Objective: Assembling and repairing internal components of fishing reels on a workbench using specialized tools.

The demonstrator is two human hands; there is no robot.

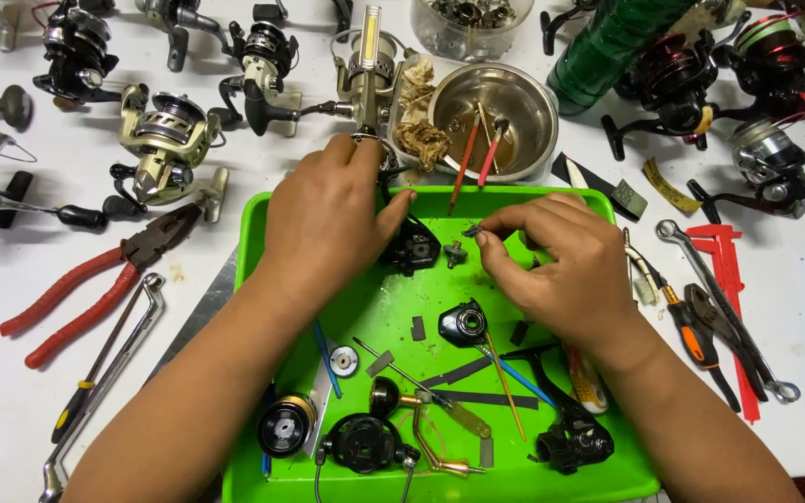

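Pliers (95,279) with red grips lie on the white table (11,410) well left of the green tray (393,307), jaws pointing toward its top-left corner, and a bent metal wrench (109,373) lies just below them. Above the tray's left edge stand several fishing reels, the nearest a pale gold one (165,140). The left hand (328,219) rests over the tray's upper-left part, fingers curled down and thumb pressed against a black reel body (412,250) that sits on the tray floor, holding it in place. Just right of that body lies a small dark gear piece (456,251). The right hand (561,270) hovers over the tray's upper-right part, thumb and forefinger pinched shut on a tiny dark part (472,229) held above the tray floor. Toward the tray's near edge lie a black spool with a gold rim (286,427), a round black rotor (363,442), a black side cover (463,324) and another black reel frame (575,438). Behind the tray's far rim stands a steel bowl (494,116) with two red-handled tools leaning in it. Right of the tray lie an orange-handled screwdriver (696,340), a spanner (729,312) and a red plastic caliper (729,307).
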